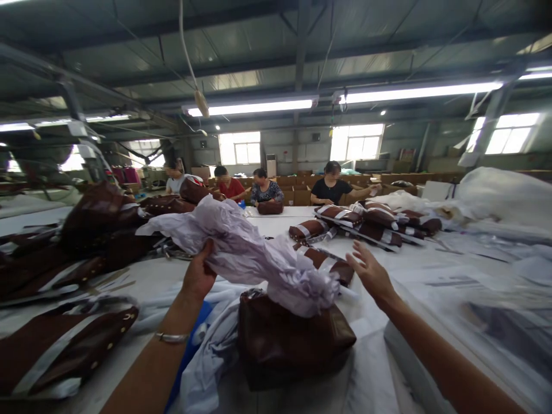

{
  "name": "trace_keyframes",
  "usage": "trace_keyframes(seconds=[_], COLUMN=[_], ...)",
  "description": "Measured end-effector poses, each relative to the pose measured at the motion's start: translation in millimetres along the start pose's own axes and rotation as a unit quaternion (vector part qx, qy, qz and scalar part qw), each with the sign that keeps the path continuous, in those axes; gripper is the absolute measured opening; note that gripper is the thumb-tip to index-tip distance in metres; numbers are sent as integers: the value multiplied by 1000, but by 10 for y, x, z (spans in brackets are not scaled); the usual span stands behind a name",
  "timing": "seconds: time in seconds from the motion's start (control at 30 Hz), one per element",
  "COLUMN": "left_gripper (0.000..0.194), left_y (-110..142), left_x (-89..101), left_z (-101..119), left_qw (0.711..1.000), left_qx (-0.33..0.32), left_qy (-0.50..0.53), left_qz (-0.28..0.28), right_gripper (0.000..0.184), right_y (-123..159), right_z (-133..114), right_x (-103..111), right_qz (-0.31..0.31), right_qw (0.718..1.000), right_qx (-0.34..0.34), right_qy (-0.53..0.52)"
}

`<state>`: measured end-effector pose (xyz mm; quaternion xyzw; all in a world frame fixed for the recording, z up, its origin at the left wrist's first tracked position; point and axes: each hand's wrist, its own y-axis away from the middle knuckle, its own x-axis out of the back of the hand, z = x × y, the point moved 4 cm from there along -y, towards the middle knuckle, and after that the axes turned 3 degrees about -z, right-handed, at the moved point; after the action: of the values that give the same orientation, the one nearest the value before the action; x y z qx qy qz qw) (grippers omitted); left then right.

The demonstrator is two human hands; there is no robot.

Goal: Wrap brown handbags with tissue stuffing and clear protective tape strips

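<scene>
The crumpled white tissue paper hangs aslant, from 10 o'clock down to 4, its lower end over the top of the brown leather-look handbag at 6 o'clock on the white worktable. The left hand grips the paper's underside at 8 o'clock; its fingertips are largely hidden in the folds. The right hand, at 3 o'clock, holds nothing, fingers apart. The paper looks very light, limp and easily torn, so a broad, loose grasp around its bunched middle suits it. The handbag seems heavier, supple yet full-bodied, perhaps slightly slippery; it is best taken by both sides, low down.
</scene>
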<state>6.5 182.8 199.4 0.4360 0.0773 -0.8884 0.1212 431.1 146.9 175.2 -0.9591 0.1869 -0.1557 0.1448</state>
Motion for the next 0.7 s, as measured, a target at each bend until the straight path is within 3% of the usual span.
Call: trace_keyframes(seconds=[0.03,0.1,0.2,0.27,0.33,0.4,0.5,0.6,0.67,0.7], left_gripper=[21,18,17,22,36,52,62,49,39,37], left_y=[47,145,287,388,514,668,863,826,663,557], left_x=[-64,-233,-503,-630,-666,-623,-480,-259,-94,-13], left_z=[-36,-116,-206,-240,-300,-432,-731,-784,-584,-441], left_qw=[1000,999,997,994,991,986,972,970,974,973], left_qx=[7,23,38,27,8,1,55,75,43,30], left_qy=[4,7,7,5,-10,-44,-141,-215,-224,-228], left_qz=[-8,-28,-65,-103,-136,-163,-178,-86,-10,10], right_gripper=[69,75,89,81,58,44,44,44,44,43], right_y=[22,90,165,145,91,54,89,143,95,29], right_z=[-165,-488,-792,-856,-856,-845,-847,-785,-677,-607], right_x=[-84,-363,-826,-1050,-1187,-1260,-1304,-1240,-1056,-917], right_qz=[-13,-100,-240,-274,-255,-212,-194,-285,-316,-303], right_qw=[996,972,933,932,948,966,971,943,920,917], right_qx=[72,193,253,228,185,146,91,-16,-92,-118], right_qy=[44,94,89,63,31,-15,-105,-172,-211,-231])
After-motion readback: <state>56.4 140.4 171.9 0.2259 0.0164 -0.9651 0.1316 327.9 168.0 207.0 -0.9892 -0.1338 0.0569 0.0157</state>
